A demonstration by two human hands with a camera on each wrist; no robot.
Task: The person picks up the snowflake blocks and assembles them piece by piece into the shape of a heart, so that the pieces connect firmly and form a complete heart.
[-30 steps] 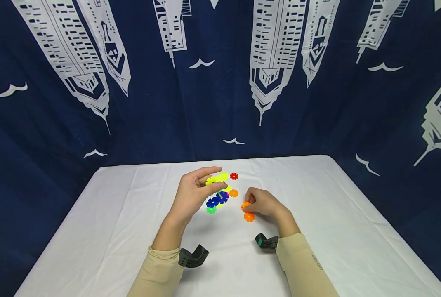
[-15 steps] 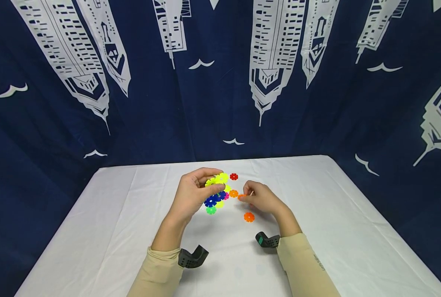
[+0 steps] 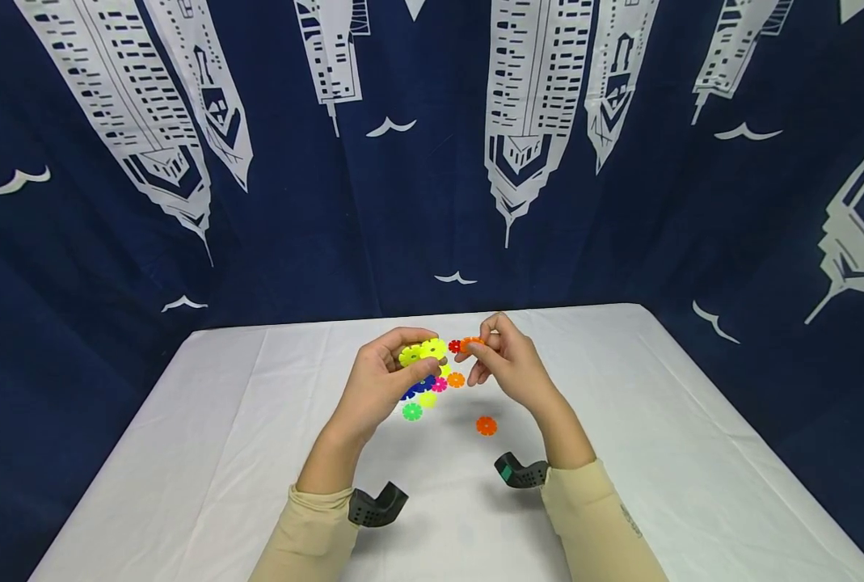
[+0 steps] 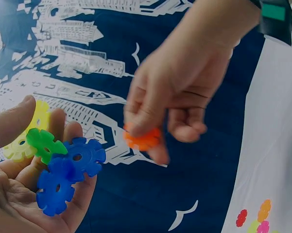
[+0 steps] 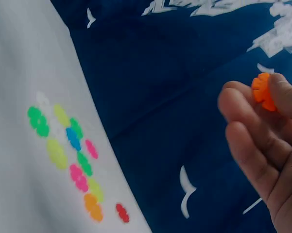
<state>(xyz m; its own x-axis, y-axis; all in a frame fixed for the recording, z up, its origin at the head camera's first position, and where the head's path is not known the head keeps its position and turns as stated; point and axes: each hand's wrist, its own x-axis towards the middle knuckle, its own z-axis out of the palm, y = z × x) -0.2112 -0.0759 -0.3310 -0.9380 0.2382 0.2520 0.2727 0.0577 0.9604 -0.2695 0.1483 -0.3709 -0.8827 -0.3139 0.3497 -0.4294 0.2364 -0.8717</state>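
My left hand (image 3: 377, 380) grips a cluster of notched plastic snowflake discs joined at their slots. In the left wrist view, yellow discs (image 4: 19, 148) lie under the thumb, followed by a green disc (image 4: 46, 146) and two blue discs, one upper (image 4: 85, 158) and one lower (image 4: 55, 191), lying over the palm and fingers. Raised to the right of the cluster, my right hand (image 3: 516, 365) pinches an orange disc (image 5: 263, 92) between thumb and index finger. A gap separates this disc from the cluster in the left wrist view.
Loose discs lie on the white tablecloth (image 3: 606, 404) below the hands: a red one (image 3: 454, 347), an orange one (image 3: 457, 380), a pink one (image 5: 78, 177), a green one (image 3: 412, 412) and several more. Another orange disc (image 3: 486, 426) lies nearer. A dark blue printed curtain (image 3: 402, 202) hangs behind.
My right hand has picked the orange disc up from the tablecloth and raised it up and away, level with the cluster. My left hand stays in place and has turned the cluster slightly.
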